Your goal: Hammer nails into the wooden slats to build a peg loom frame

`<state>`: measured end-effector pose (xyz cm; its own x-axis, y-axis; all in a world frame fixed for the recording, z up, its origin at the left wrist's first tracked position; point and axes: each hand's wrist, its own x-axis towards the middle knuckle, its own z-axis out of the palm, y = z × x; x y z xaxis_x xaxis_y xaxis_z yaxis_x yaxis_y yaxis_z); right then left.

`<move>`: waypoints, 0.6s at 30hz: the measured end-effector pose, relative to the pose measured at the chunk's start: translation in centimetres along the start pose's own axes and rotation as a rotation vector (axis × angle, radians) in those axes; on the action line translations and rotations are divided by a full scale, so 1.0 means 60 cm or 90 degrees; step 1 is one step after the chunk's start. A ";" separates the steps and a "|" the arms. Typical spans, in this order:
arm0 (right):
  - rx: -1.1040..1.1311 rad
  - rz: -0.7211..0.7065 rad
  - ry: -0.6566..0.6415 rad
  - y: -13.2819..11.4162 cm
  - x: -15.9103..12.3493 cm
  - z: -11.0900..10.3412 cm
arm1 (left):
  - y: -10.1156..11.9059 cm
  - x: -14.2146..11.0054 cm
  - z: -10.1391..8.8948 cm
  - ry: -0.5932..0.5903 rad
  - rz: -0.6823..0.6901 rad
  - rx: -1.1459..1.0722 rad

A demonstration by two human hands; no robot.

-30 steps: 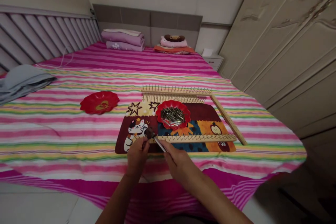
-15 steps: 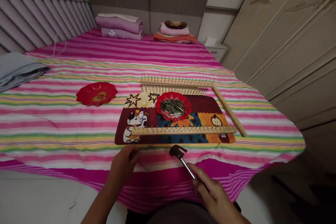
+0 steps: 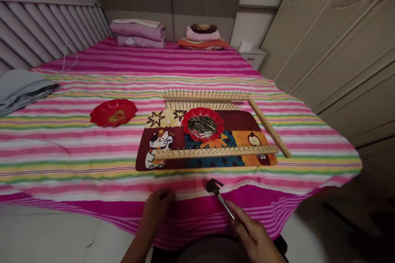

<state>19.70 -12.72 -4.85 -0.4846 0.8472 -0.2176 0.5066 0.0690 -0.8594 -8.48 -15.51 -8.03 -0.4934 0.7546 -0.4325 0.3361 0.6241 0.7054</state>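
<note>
In my right hand point(image 3: 249, 230) is a claw hammer point(image 3: 217, 191), gripped by its metal shaft, head pointing away from me above the bed's near edge. My left hand point(image 3: 159, 205) rests close to that edge, fingers curled in; whatever may be inside them is hidden. Beyond both hands, a wooden strip with a row of nails point(image 3: 197, 154) lies across a patterned mat point(image 3: 143, 156). Behind it on the mat stands a red scalloped dish point(image 3: 202, 112) full of loose nails point(image 3: 203, 126).
Two more nail-studded strips point(image 3: 206, 97) lie behind the mat, nails upward. Another wooden strip point(image 3: 271, 131) slants along the right side. A second red dish point(image 3: 113, 113) sits at left on the striped bedsheet point(image 3: 77, 148). Folded grey cloth point(image 3: 24, 88) lies far left.
Both hands have drawn back from the front strip toward me. The hammer has left the strip's left end and moved right and nearer. The strips and dishes stay in place.
</note>
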 end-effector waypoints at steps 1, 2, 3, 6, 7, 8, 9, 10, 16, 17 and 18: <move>-0.003 0.003 0.000 -0.003 0.000 -0.001 | 0.003 -0.003 -0.003 0.009 0.006 -0.032; -0.002 0.005 -0.004 -0.006 -0.001 -0.001 | 0.008 -0.007 -0.009 0.019 0.011 -0.070; 0.002 0.005 -0.008 -0.008 -0.001 -0.001 | 0.014 -0.009 -0.016 0.035 0.014 -0.109; 0.015 0.002 -0.014 -0.012 0.001 -0.001 | 0.043 -0.009 -0.043 0.109 0.022 -0.190; 0.016 0.001 -0.012 -0.013 0.002 0.000 | 0.055 -0.005 -0.051 0.139 0.029 -0.207; 0.016 0.000 -0.012 -0.013 0.003 0.000 | 0.066 0.000 -0.059 0.167 0.038 -0.221; 0.016 -0.001 -0.012 -0.013 0.004 0.001 | 0.077 0.007 -0.065 0.194 0.050 -0.233; 0.016 -0.003 -0.013 -0.013 0.004 0.002 | 0.086 0.015 -0.069 0.214 0.064 -0.245; 0.012 -0.009 -0.030 -0.006 0.001 0.005 | 0.105 0.065 -0.062 0.263 0.152 -0.253; 0.011 -0.006 -0.034 -0.005 0.001 0.004 | 0.105 0.070 -0.059 0.262 0.155 -0.249; 0.013 -0.004 -0.035 -0.005 0.001 0.004 | 0.105 0.073 -0.057 0.262 0.154 -0.244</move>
<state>19.33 -12.79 -4.71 -0.5260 0.8170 -0.2364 0.4890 0.0632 -0.8700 -11.27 -8.97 -3.52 -0.7347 0.6775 -0.0360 0.2028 0.2700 0.9413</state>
